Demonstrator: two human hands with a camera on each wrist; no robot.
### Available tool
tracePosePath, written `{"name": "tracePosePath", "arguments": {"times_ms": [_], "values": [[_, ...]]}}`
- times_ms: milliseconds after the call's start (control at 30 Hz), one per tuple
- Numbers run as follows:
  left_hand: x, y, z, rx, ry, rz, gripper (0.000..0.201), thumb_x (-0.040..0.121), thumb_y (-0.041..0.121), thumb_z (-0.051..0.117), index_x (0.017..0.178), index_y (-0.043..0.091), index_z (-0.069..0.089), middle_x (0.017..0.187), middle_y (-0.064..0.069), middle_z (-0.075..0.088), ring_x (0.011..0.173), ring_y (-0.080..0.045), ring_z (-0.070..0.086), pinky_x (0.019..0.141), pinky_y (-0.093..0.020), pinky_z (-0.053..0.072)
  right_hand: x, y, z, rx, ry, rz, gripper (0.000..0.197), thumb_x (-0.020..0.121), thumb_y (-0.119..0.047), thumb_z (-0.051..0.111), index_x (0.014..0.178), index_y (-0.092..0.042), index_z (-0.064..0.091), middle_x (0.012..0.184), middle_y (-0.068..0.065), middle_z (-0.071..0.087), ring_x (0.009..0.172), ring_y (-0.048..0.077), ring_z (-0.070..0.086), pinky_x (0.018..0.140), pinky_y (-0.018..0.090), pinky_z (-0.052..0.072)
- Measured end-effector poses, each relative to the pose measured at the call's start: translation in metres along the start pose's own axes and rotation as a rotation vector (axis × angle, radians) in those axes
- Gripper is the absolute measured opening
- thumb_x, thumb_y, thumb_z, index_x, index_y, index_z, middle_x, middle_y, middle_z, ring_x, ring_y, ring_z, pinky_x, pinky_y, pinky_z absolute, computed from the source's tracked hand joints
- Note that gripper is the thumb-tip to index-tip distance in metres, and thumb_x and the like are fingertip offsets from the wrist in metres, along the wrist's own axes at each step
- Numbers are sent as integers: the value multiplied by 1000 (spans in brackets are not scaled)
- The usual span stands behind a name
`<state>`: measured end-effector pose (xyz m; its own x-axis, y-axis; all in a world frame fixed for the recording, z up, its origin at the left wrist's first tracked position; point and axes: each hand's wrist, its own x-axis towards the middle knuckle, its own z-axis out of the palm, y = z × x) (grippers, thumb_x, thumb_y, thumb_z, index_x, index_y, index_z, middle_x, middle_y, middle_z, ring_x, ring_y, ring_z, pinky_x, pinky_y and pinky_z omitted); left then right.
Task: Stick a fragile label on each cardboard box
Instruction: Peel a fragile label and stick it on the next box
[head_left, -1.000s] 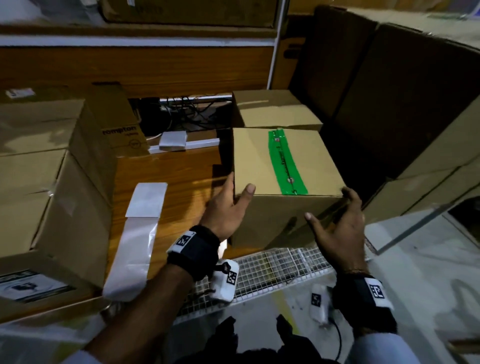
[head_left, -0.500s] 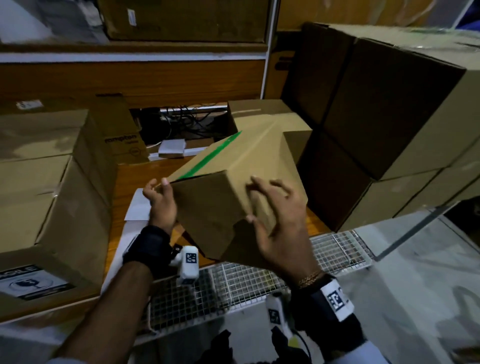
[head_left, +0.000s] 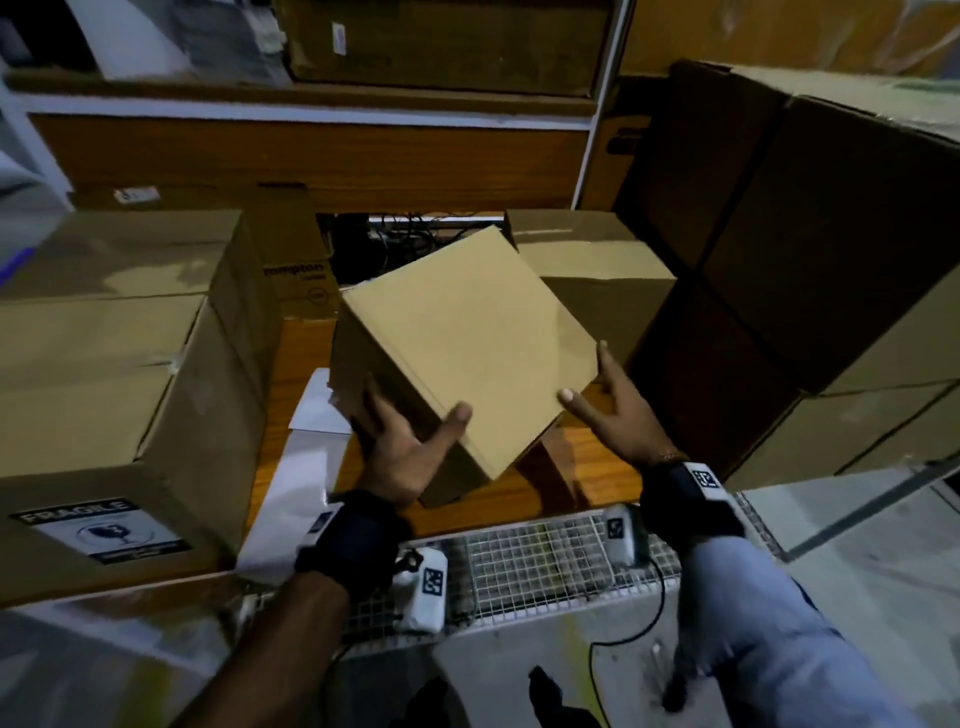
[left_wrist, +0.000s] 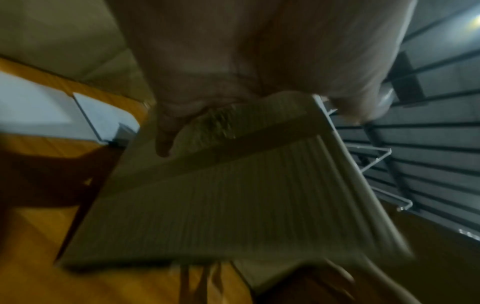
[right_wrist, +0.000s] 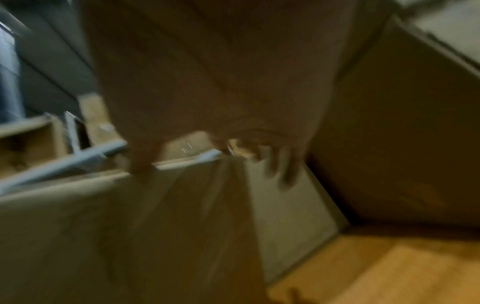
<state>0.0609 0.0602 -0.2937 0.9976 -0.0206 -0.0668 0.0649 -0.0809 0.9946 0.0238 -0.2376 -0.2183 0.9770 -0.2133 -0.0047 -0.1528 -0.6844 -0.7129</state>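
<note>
So you've got a wall of big dark cartons (head_left: 810, 249) stacked to the right of the small box, and they crowd it pretty hard on that side, which is probably why you're working it close to your body. Left of the small box sits the large carton (head_left: 119, 405), and it already wears a fragile label (head_left: 101, 530) on its near face, so that one looks done.

Behind the small box there's another plain carton (head_left: 587, 260), no label that I can see from here.

Now the main thing: the small box (head_left: 462, 343) is up off the wooden table (head_left: 296, 374), tipped on a corner, with a blank face turned up toward you. My guess is you're rotating it to get a clean flat side for the sticker.

Just left of the small box, flat on the wood, lies the white label sheet (head_left: 311, 441), partly under your wrist, so it's within easy reach once the box is down.

Your left hand (head_left: 400, 447) cups the lower left side, fingers spread underneath and thumb on the top face. Your right hand (head_left: 613, 410) braces the right edge, fingers spread open against it. Both wrist views are too blurred to add much.
</note>
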Motion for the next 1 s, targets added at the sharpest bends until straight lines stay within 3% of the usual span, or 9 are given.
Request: {"name": "tracePosePath", "arguments": {"times_ms": [133,233,367,433,500,667,833,900,1000], "values": [[-8,18,6,-99,-10,-56,129,72,76,76,160,43,-13,167,12,25,148,-13,37,122,-44,33,8,-6,6,136,72,-34,111,67,-80,78,156,-37,29,149,-1,52,130,22,55,106,44,49],[-18,45,2,-177,-22,-27,114,74,64,79,162,37,12,160,10,41,142,-13,45,119,-43,38,-3,-11,7,173,179,-77,101,63,-77,82,139,-23,41,136,-1,54,123,19,55,100,38,49],[-21,48,-15,-145,-103,2,61,97,28,72,140,42,31,129,41,35,110,27,45,112,-26,35,-25,-15,7,200,246,-31,95,62,-77,79,130,-21,42,119,-9,58,113,18,60,88,31,47],[-24,50,-28,-97,-173,-8,75,87,43,81,147,49,35,153,25,40,143,9,33,120,-39,29,-31,-14,7,123,247,-50,106,61,-86,76,140,-23,42,133,0,56,119,17,57,95,36,50],[-21,48,-34,-117,-223,-14,89,80,44,86,153,45,35,154,6,50,145,-19,44,116,-48,39,-33,-17,7,70,224,-41,104,65,-90,67,142,-23,46,135,2,54,118,16,55,96,35,48],[-24,64,-48,-190,-264,14,92,75,-4,84,150,23,37,133,-2,68,118,-21,68,87,-30,59,-44,-44,7,219,224,-86,81,68,-65,86,125,-21,49,119,-7,65,107,10,64,87,31,56],[-30,67,-99,-160,-201,52,93,62,-20,83,136,21,45,119,4,75,115,-17,69,89,-28,60,-70,-67,21,258,172,-263,84,66,-34,98,130,-31,43,133,-11,53,123,7,56,96,23,55],[-32,64,-109,-122,-117,99,98,64,-21,79,143,20,38,113,5,75,107,-5,71,84,-21,59,-73,-68,34,173,167,-335,99,66,-26,98,145,-32,38,140,-12,44,129,4,48,102,19,50],[-36,53,-118,-29,-10,149,130,57,13,100,157,30,18,136,2,61,123,-13,64,91,-25,57,-71,-64,53,134,181,-383,103,71,-14,94,155,-23,35,143,-7,41,132,4,43,109,31,51]]}}
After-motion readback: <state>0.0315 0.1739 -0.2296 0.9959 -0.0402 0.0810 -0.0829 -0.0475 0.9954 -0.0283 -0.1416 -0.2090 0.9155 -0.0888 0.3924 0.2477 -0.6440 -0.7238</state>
